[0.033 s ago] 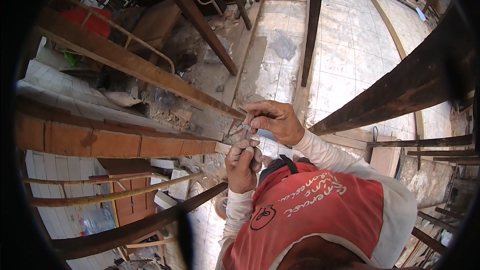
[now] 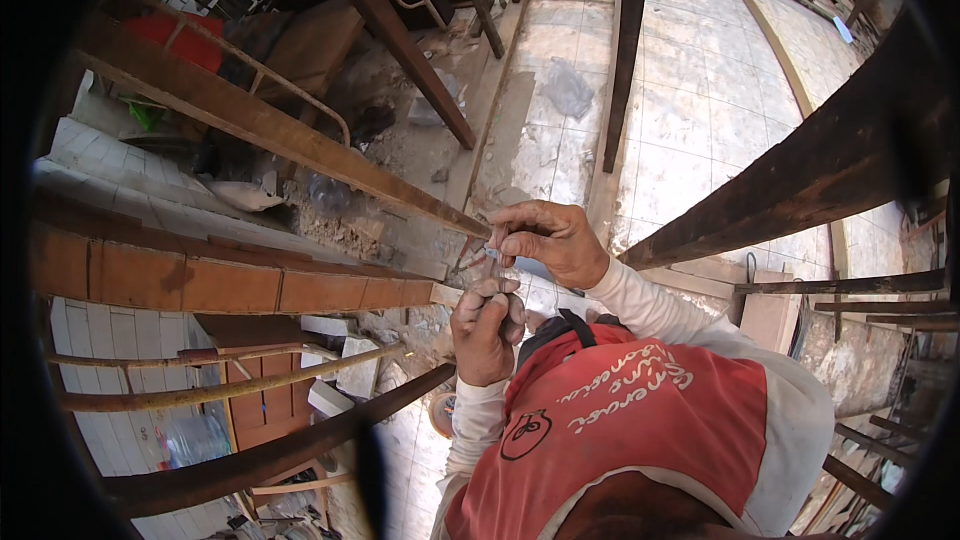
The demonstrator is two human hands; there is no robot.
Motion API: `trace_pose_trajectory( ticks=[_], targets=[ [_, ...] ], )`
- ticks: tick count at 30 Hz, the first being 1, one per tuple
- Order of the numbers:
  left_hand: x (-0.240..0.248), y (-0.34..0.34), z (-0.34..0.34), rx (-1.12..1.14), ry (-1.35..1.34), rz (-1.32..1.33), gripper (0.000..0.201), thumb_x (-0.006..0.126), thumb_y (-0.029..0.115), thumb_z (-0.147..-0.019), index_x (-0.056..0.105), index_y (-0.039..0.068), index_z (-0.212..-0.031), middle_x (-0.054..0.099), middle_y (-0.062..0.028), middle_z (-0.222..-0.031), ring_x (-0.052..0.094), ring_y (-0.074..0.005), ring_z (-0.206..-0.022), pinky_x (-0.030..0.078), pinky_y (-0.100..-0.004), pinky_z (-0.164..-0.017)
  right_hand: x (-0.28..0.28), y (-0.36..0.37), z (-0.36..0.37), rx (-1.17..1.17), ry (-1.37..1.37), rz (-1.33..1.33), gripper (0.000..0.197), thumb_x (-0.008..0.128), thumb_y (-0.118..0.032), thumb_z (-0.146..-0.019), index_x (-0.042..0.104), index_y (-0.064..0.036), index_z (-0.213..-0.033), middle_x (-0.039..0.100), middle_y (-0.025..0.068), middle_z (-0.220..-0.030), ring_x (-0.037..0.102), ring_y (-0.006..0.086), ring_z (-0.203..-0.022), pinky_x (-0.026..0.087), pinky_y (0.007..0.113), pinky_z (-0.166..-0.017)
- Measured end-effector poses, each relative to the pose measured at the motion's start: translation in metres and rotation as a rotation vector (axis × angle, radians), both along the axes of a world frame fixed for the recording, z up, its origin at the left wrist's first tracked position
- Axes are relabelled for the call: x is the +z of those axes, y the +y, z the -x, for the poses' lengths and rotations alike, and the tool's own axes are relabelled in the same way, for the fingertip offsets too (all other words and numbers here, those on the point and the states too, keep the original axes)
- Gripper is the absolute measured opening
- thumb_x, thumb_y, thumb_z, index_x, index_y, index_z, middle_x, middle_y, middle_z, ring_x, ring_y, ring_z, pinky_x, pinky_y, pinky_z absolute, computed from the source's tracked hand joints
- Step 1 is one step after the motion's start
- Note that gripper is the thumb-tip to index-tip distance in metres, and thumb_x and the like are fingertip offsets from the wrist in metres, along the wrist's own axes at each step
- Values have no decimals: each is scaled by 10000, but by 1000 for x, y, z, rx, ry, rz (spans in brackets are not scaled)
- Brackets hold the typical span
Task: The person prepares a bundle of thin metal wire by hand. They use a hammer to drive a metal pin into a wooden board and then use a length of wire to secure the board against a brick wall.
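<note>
My left hand (image 2: 486,335) is closed in front of my body, its fingers curled and the thumb bent over them. Just beyond it and slightly to the right, my right hand (image 2: 553,245) pinches with thumb and index finger. Between the two hands runs a thin greyish strip or rod (image 2: 497,265), too small and too much covered by fingers to name. Both hands seem to grip it, one at each end. The near end of a long wooden beam (image 2: 440,210) comes close to the right fingertips.
Brown-tiled ledge (image 2: 235,285) and rusty pipe rails (image 2: 235,395) lie to the left. Dark beams slant around me, a thick one (image 2: 790,180) at right. A crumpled clear plastic bag (image 2: 568,88) lies on the dirty tiled floor (image 2: 680,90). Rubble (image 2: 340,230) and a dark wooden panel (image 2: 310,45) sit at far left.
</note>
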State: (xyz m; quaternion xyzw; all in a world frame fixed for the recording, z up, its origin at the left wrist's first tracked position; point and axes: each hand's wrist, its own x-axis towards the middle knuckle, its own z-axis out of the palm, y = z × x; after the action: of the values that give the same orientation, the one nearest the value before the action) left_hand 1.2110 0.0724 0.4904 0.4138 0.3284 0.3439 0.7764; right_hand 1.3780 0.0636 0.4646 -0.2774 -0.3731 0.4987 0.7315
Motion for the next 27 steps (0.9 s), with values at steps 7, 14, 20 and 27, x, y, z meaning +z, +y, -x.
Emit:
trace_pose_trajectory(
  ticks=[7,14,20,27],
  targets=[
    [-1,-2,14,30,-6,2,131,558,127,-916,569,39,-1013,553,-28,-643,400,-60,-459,295,-184,-414,-6,1,10,75,60,-12,218,651,-30,-873,631,33,-1081,653,131,-917,646,176,-759,543,285,-687],
    [9,-16,12,133,-51,42,135,558,121,-919,573,30,-1018,529,-19,-659,405,-51,-479,289,-177,-411,2,-9,28,38,106,184,234,632,-56,-901,638,-1,-1128,665,106,-960,635,132,-754,518,247,-698],
    [4,-18,16,80,-47,29,143,542,140,-929,570,28,-1013,524,-22,-657,398,-52,-479,285,-185,-405,-2,-9,20,-72,-423,-67,280,650,-83,-893,634,-1,-1160,671,108,-997,637,127,-866,511,244,-727],
    [4,-22,19,25,-78,90,136,541,160,-932,557,33,-977,465,-1,-603,337,-48,-452,255,-194,-402,2,-13,19,285,112,73,150,652,-41,-877,656,2,-1021,656,107,-974,630,164,-888,511,262,-726]
  ],
)
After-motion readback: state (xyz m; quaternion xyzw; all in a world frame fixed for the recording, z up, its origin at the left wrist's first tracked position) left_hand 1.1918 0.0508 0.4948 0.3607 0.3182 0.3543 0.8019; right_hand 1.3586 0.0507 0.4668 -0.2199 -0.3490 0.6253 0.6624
